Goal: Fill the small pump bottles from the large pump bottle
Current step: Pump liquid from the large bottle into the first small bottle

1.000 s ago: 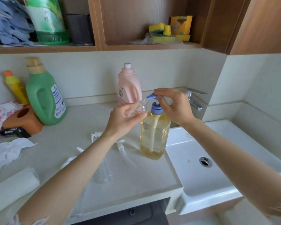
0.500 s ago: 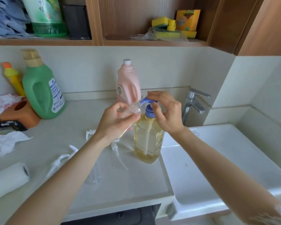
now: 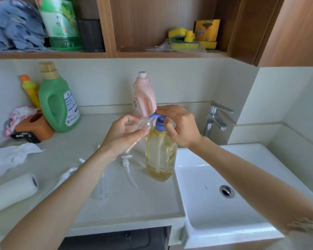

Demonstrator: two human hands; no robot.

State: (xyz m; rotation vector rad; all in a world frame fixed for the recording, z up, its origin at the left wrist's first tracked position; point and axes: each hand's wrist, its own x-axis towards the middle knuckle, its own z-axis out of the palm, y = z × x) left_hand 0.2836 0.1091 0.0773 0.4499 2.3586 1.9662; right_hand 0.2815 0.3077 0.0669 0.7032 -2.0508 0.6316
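The head camera looks down on a pale counter [image 3: 79, 145] beside a white sink [image 3: 215, 204]. The large pump bottle [image 3: 160, 156], clear and filled with amber liquid, stands upright at the counter's right edge, just beside the sink. The right hand [image 3: 181, 127] sits over its blue pump head [image 3: 156, 117], fingers curled around and on top of the pump, the thumb against the blue collar. The left hand [image 3: 123, 135] grasps a small clear bottle [image 3: 143, 123], tilted, with its mouth brought up under the blue spout, which points left toward it; thumb and fingers wrap its body, and its lower part is hidden behind the palm. The two hands are close together, either side of the pump, with the small bottle between them. On the counter below the left forearm lie a loose white pump top [image 3: 127, 166] with its dip tube, just left of the large bottle's base, and another clear small bottle [image 3: 100, 186], lying blurred near the forearm. Behind stands a pink bottle [image 3: 144, 98] against the wall, a green detergent jug [image 3: 57, 103] well to the left, and a paper towel roll [image 3: 13, 192] at the left edge. A chrome tap [image 3: 215, 120] rises behind the sink.
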